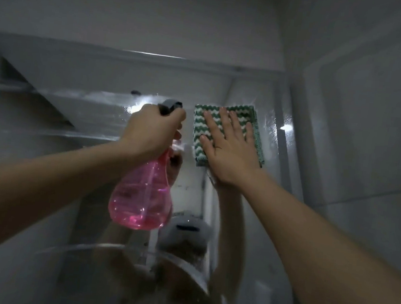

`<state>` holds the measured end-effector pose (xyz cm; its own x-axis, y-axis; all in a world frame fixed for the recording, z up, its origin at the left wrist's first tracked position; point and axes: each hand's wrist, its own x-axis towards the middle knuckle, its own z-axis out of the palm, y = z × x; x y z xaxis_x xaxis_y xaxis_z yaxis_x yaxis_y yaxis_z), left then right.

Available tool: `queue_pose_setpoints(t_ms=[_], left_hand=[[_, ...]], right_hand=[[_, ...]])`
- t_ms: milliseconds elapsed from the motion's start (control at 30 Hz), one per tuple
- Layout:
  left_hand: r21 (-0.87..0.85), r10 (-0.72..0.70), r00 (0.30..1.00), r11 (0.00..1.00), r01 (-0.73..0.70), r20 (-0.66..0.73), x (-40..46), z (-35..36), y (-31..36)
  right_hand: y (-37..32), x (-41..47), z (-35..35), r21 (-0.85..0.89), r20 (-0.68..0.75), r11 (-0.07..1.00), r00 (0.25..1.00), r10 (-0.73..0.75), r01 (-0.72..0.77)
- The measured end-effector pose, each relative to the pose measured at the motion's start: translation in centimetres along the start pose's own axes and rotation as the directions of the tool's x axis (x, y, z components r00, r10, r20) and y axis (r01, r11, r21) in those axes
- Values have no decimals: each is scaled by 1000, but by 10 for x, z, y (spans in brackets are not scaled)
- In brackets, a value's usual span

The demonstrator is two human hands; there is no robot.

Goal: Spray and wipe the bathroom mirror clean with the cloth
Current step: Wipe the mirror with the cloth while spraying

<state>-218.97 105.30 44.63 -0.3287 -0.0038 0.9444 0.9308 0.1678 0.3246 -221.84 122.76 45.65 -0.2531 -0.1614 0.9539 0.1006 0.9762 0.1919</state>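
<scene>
1. The left hand (151, 131) holds a pink spray bottle (141, 195) by its neck, with the fingers curled round it just under the grey nozzle head (171, 105). The nozzle points at the mirror (88, 105) and is very near the glass.
2. The right hand (229, 147) lies flat on the green and white cloth (257, 138). Its fingers are straight and spread wide, and they press the cloth against the mirror, near the mirror's upper right corner and just beside the bottle.
3. Small bright drops show on the glass around the cloth and beside the nozzle, so I judge that some spray is already on this part.
4. The step in hand seems to be the wiping of the upper right area, with the bottle kept ready for more spray.
5. The next move probably calls for an even pressure of the flat palm while the cloth slides over the wet spots, so that no streaks remain. The bottle should stay clear of the cloth's path.
6. The lower part of the mirror is dim and blurred; I cannot tell if it is clean.
</scene>
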Motion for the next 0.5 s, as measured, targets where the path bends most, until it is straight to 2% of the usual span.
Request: queue_pose_setpoints(t_ms=[167,333,500], left_hand=[[6,11,1000,1000,-11,-13,25,5,7],[75,13,1000,997,-12,-12,36,16,3],[71,27,1000,997,-28,12,45,22,14]], right_hand=[[14,50,-15,34,18,999,1000,18,-18],[36,101,-30,51,7,995,997,82,-83],[72,125,-44,62,7,983,985,171,-171]])
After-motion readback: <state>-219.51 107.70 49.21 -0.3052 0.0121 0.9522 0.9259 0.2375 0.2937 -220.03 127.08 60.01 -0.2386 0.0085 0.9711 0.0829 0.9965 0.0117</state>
